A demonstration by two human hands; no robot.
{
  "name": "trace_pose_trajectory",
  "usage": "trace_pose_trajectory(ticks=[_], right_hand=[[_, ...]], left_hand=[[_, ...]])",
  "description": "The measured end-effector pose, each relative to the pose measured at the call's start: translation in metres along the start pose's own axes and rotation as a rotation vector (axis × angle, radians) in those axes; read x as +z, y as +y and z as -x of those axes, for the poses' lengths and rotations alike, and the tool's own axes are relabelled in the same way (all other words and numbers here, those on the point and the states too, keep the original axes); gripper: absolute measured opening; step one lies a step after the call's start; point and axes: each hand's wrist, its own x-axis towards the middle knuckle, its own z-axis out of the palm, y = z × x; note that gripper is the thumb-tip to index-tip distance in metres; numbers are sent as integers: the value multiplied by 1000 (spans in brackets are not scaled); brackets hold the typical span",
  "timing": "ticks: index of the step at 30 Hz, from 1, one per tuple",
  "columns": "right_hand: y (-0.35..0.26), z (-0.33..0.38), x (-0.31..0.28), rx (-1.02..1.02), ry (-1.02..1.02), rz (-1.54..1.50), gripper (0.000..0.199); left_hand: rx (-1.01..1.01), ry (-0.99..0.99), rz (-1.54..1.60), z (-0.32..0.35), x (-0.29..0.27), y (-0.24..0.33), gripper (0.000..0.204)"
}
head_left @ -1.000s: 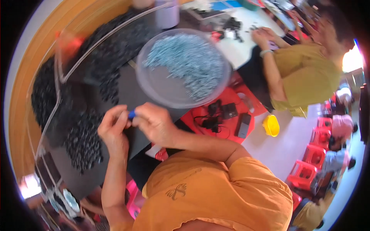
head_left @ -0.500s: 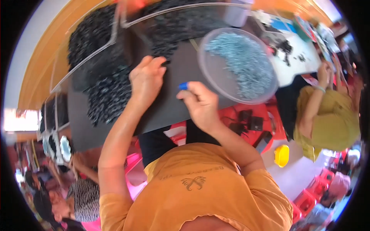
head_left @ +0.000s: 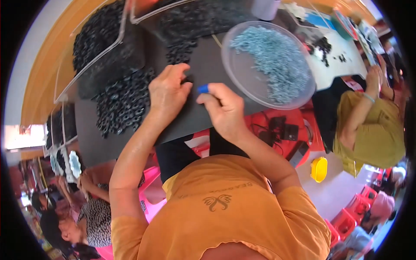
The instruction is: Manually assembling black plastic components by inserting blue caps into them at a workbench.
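Over the dark tabletop (head_left: 199, 117) my left hand (head_left: 167, 93) is curled, its thumb and fingertips close together around what may be a small dark piece. Facing it, my right hand (head_left: 225, 110) has thumb and forefinger bent into a pinch, and anything between them is too small to make out. A blue finger cover (head_left: 203, 89) sits on the tip of that forefinger. Beside my left wrist spreads a heap of small black ring-like parts (head_left: 121, 106). To the right of my right hand stands a round translucent tray (head_left: 242, 80) with many thin silvery-blue metal pieces (head_left: 277, 56).
Clear bins (head_left: 97, 71) full of black parts line the far left and back. Further black parts (head_left: 180, 51) lie beyond my hands. On the right are a red stool (head_left: 299, 117) with black devices, a yellow basket (head_left: 319, 169) and a co-worker in olive (head_left: 368, 125). Another person sits lower left.
The view has shifted slightly, and the table things sit a little higher. My left thumb now shows nearer the right hand, which keeps its pinch.
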Motion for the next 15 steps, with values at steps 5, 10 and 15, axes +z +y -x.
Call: trace_pose_trajectory(ticks=[5,10,15], right_hand=[[-1,-2,-1,112,-74,-102,11],[-10,-9,-3,175,-94,-187,11],[-14,-11,-3,168,-102,-164,11]], left_hand=[[-230,-58,135,16,-14,5,35],[-66,-15,135,29,-25,13,28],[-460,-111,879,31,-25,17,17]])
